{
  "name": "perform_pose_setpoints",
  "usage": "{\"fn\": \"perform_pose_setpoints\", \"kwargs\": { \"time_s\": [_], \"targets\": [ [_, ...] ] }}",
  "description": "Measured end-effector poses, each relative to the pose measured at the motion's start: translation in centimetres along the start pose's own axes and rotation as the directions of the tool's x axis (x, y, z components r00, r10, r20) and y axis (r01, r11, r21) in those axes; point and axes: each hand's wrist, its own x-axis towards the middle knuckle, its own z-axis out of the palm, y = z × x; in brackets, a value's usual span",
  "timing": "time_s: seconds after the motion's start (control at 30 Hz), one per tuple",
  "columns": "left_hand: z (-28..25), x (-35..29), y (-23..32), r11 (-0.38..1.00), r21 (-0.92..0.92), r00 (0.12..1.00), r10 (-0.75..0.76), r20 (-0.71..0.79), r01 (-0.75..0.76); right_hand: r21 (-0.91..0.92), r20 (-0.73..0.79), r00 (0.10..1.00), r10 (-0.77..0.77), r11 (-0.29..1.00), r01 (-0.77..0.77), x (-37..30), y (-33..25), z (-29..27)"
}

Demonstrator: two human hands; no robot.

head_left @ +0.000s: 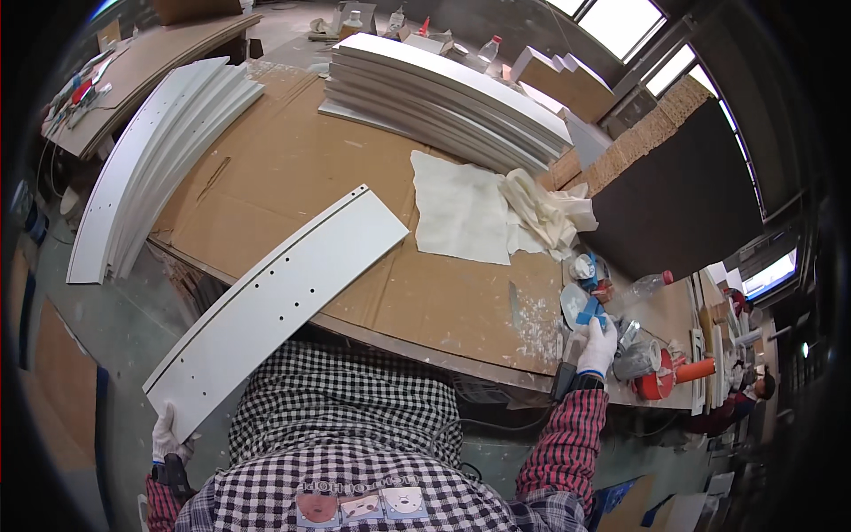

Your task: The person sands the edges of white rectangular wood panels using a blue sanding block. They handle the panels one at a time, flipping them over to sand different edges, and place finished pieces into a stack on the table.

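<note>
A long white panel (284, 293) with drilled holes and a groove along one edge slants over the table's near left edge. My gloved left hand (167, 436) grips its lower end, beyond the table; its far end lies over the cardboard. At the table's right side, my gloved right hand (598, 346) is closed on a small flat blue tool (589, 310), which looks like a scraper. A pale round dish (572, 306) sits right beside that tool. My right fingers partly hide the grip.
Cardboard (434, 297) covers the table. White panels are stacked at the back (443, 89) and at the left (142, 160). Pale cloth (456, 208) lies mid-table. A clear bottle (651, 285), a jar (638, 359) and a red tape roll (656, 379) crowd the right. Another person (745, 403) is at far right.
</note>
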Motion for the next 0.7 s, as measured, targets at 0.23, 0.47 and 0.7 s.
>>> {"fn": "perform_pose_setpoints", "kwargs": {
  "time_s": [0.23, 0.47, 0.7],
  "targets": [
    [0.9, -0.6, 0.2, 0.998, 0.031, 0.996, 0.051, -0.072, -0.048, -0.555, -0.01, 0.957, -0.29, 0.797, 0.236, 4.4, 0.3, -0.8],
    [1.3, -1.3, -0.3, 0.997, 0.007, 0.995, 0.072, -0.071, -0.072, -0.85, 0.058, 0.982, -0.179, 0.507, 0.143, 5.1, -0.6, 1.5],
    [1.1, -1.1, -0.8, 0.992, -0.125, 1.0, -0.018, -0.007, 0.017, -0.884, 0.231, 0.971, -0.054, 0.406, 0.233, 5.5, -0.5, 1.3]
  ]
}}
